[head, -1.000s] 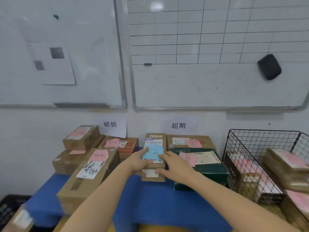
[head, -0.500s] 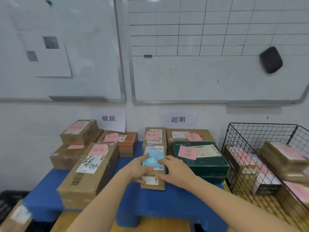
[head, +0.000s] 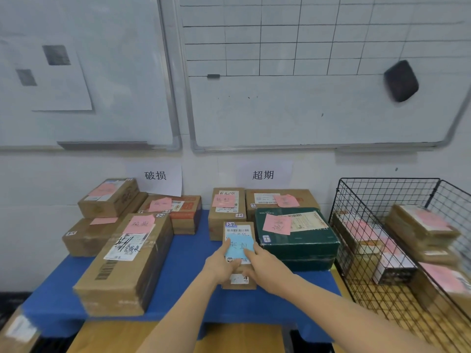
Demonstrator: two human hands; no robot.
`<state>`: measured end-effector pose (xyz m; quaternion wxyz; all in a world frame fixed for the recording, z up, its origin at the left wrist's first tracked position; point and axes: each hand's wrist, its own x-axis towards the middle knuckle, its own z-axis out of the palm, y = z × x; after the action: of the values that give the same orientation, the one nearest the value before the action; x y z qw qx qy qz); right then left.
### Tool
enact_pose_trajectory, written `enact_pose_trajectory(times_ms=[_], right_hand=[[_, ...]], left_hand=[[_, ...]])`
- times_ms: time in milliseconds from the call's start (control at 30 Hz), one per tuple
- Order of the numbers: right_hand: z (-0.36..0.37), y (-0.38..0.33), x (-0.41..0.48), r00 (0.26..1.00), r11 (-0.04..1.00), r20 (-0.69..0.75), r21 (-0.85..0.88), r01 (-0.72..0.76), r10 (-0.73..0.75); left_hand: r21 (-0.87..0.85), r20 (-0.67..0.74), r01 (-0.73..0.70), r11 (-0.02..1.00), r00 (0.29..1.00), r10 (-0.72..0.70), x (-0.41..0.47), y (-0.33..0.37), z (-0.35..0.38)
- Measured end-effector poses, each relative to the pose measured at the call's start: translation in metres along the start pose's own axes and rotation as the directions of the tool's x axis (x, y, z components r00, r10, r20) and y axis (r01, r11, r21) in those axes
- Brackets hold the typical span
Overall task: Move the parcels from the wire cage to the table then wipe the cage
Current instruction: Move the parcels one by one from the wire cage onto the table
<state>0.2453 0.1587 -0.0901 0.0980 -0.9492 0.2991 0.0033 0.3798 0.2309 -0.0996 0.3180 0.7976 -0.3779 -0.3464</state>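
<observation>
Pressing down flat without gripping, the left hand (head: pixel 221 264) and the right hand (head: pixel 266 272) rest on the blue note (head: pixel 240 245) stuck on a small brown box (head: pixel 239 285) on the blue table (head: pixel 188 263).

Through the head camera I saw two whiteboards mounted side by side on a white wall (head: pixel 38 189). The left whiteboard (head: pixel 122 59) carried a paper sheet (head: pixel 61 93) with two dark squares printed on it. The right whiteboard (head: pixel 305 115) had a ruled grid across its upper part, a small black magnet (head: pixel 213 76) on one line and a black eraser (head: pixel 401 80) stuck further right. Below the boards, two paper signs were taped up, 破损 (head: pixel 155 175) and 超期 (head: pixel 263 175).
</observation>
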Motion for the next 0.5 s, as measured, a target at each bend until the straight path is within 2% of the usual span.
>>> enact_pose_trajectory(times_ms=[367, 500], right_hand=[[0.015, 0.013, 0.014, 0.994, 0.955, -0.041, -0.284, 0.084, -0.099], [0.019, 0.015, 0.019, 0.993, 0.94, -0.062, -0.332, 0.076, -0.102]], left_hand=[[0.036, 0.035, 0.032, 0.999, 0.999, -0.033, 0.009, 0.001, 0.001], [0.046, 0.04, 0.049, 0.998, 0.998, -0.051, 0.013, 0.005, 0.004]])
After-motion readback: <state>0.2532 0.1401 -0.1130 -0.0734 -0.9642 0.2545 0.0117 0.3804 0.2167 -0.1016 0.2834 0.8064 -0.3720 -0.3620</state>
